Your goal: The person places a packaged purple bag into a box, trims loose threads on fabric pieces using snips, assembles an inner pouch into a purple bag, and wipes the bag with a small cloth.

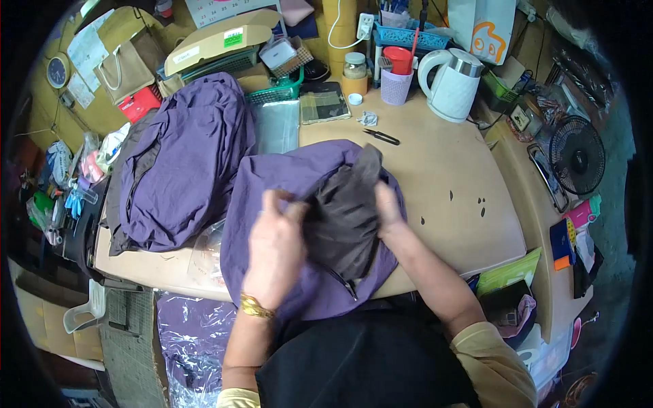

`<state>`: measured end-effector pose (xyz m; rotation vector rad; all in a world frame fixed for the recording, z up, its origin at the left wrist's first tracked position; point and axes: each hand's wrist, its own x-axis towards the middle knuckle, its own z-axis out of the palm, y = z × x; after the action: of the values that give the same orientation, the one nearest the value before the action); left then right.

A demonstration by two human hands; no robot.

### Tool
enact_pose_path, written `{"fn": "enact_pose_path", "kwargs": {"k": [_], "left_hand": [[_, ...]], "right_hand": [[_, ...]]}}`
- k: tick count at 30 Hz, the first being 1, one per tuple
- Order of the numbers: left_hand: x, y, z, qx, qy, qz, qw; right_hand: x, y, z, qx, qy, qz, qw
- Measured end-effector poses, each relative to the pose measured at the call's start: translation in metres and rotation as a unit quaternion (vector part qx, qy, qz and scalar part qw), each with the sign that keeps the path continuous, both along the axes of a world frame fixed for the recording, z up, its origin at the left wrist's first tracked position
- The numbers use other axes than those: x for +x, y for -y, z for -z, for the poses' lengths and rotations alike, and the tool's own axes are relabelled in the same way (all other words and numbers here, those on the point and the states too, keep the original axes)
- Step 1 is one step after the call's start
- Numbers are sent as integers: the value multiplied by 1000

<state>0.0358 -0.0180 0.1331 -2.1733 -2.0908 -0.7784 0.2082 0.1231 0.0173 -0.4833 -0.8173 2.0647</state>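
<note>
A purple fabric bag (265, 177) lies at the table's front edge, with its dark grey-brown lining (340, 217) pulled up through the opening. A zipper end (343, 284) shows along the opening's lower side. My left hand (275, 238), slightly blurred, has its fingers curled at the left edge of the opening, pinching the fabric there. On the other side, my right hand (389, 211) grips the raised lining, its fingers partly hidden behind the cloth. Another purple bag (183, 163) lies to the left, apart from both hands.
Thread snips (382, 137) lie beyond the bag. A white kettle (452, 85), a lilac cup (395, 87) and a jar (354, 71) stand at the back. A black fan (577, 155) is at the right. Plastic-wrapped purple goods (190, 347) lie below the table's left front.
</note>
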Motion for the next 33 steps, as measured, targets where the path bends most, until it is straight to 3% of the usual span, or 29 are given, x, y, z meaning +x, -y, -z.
{"fn": "enact_pose_path", "kwargs": {"k": [2, 3, 4, 6, 8, 10, 12, 15, 18, 19, 24, 26, 28, 30, 31, 32, 33], "left_hand": [[-9, -7, 4, 41, -7, 21, 999], [-11, -8, 3, 83, -14, 48, 995], [0, -5, 0, 62, -10, 64, 996], [21, 0, -2, 80, -14, 92, 992], [23, 4, -10, 51, -41, 73, 995], [20, 5, -12, 24, 5, 112, 993], [22, 9, -3, 33, -40, 121, 991], [32, 17, -3, -44, 12, 168, 985], [20, 18, -11, 22, 103, 166, 981], [16, 20, -18, -15, 142, 172, 975], [19, 21, -31, 3, 148, 295, 944], [10, 34, -38, 60, 152, 256, 953], [-9, 41, -44, 118, 87, 143, 979], [-15, 48, -55, 60, 157, 20, 986], [-20, 41, -44, 123, 119, 34, 985], [-18, 38, -39, 94, 126, 41, 987], [-17, 28, -23, 99, 90, 88, 987]], "right_hand": [[9, 19, -27, -27, -248, -117, 961], [-1, 39, -42, -114, -94, 26, 989], [-13, 51, -40, -111, -96, 24, 989], [-29, 69, -32, -104, 36, -16, 994], [-33, 52, -4, -70, -4, -64, 996], [-41, 33, 26, -35, -41, -115, 992], [-55, 23, 37, -36, -305, -320, 896], [-64, 25, 21, 42, -76, -125, 988], [-63, 23, -5, 144, 91, -13, 985], [-64, 21, -10, 185, 130, 13, 974], [-81, 37, -28, 367, 243, 117, 890], [-78, 37, -33, 425, 277, 135, 851], [-64, 23, -30, 462, 370, 154, 791], [-45, 4, -28, 463, 588, 139, 648], [-46, 1, -29, 467, 586, 143, 646], [-46, 8, -36, 393, 482, 11, 783], [-44, 21, -39, 292, 356, -125, 879]]}}
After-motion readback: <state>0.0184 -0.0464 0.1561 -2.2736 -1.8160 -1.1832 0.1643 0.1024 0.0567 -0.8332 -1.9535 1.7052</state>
